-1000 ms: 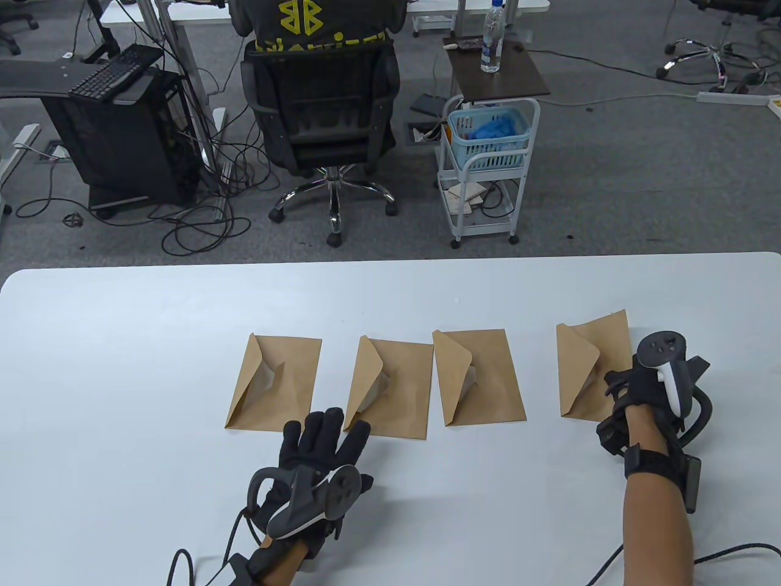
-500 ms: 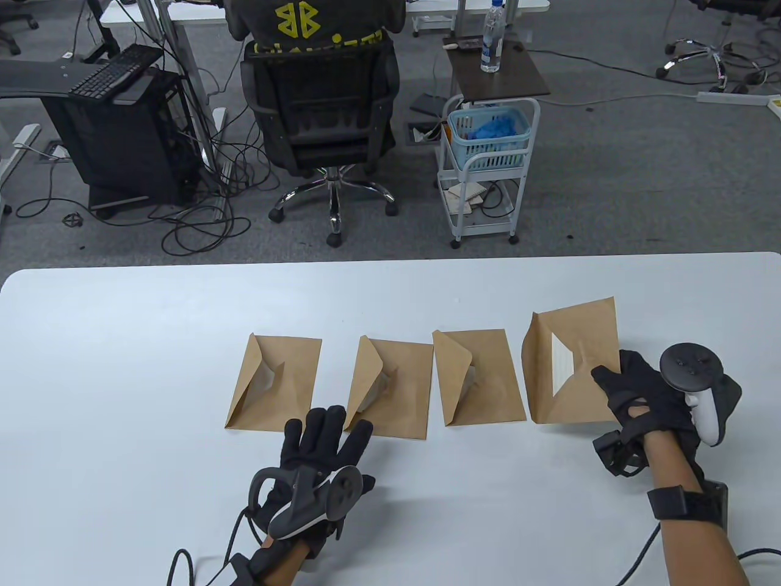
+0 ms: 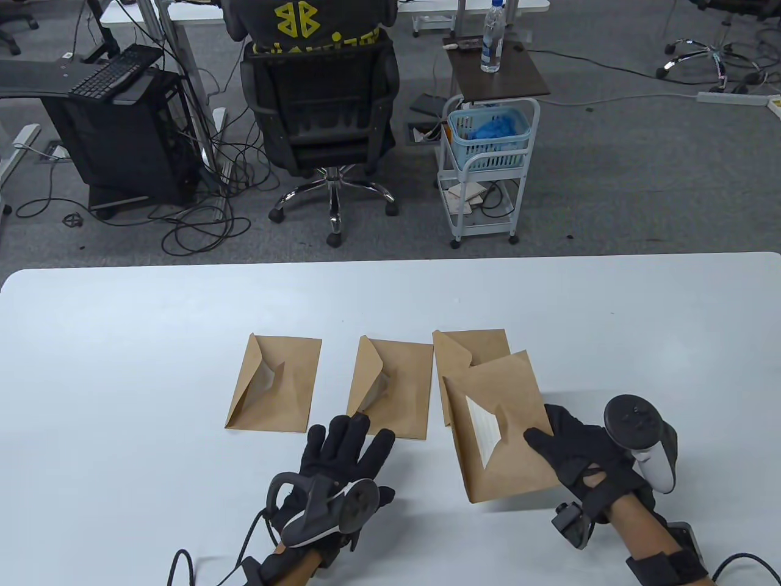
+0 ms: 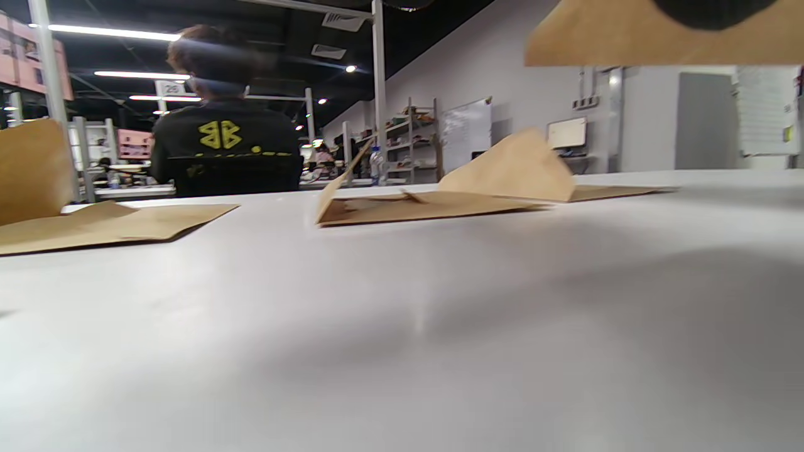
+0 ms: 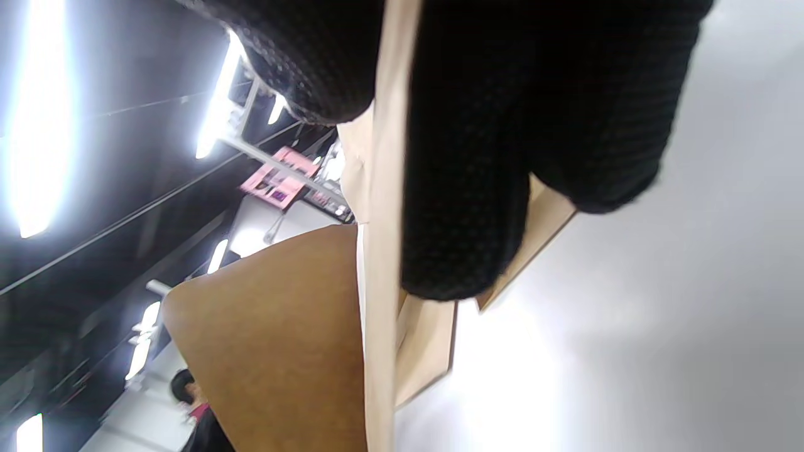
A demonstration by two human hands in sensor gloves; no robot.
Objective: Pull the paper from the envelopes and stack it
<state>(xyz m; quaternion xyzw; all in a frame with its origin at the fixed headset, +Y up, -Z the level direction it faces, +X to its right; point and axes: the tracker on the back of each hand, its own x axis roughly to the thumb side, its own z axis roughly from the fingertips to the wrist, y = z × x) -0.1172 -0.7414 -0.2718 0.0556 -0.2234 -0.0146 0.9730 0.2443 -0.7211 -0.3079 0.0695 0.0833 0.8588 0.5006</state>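
A brown envelope is gripped at its right edge by the right hand and is held lifted above the white table, near the front edge. Its flap is open toward the left, and white paper is seen inside the opening. In the right wrist view the envelope is pinched between the gloved fingers, thumb on one side and fingers on the other. The far part of a third envelope is partly covered by the lifted one. Two more envelopes lie flat farther left: a middle envelope and a leftmost envelope, each with its flap raised. The left hand is laid flat on the table with fingers spread wide, holding nothing, its fingertips just beside the near edge of the middle envelope. In the background a seated person is seen from behind.
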